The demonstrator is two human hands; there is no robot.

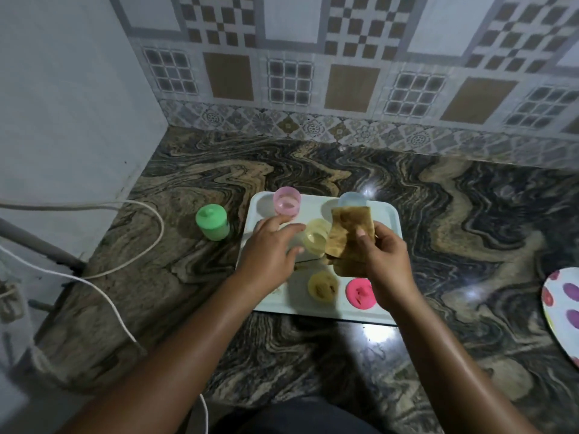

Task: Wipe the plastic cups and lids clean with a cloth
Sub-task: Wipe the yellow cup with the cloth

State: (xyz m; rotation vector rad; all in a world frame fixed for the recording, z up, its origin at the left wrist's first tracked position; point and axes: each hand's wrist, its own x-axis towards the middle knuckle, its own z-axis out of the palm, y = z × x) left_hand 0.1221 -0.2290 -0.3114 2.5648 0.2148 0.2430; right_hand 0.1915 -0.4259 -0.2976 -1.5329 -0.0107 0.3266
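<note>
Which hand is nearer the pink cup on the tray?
Left. The left hand is just on the near side of the pink cup, fingertips close to its base. The right hand is farther off to the right, beyond the yellow cup, gripping the cloth.

R hand [387, 255] grips cloth [351, 230]; L hand [269, 249] open over tray [388, 220].
</note>
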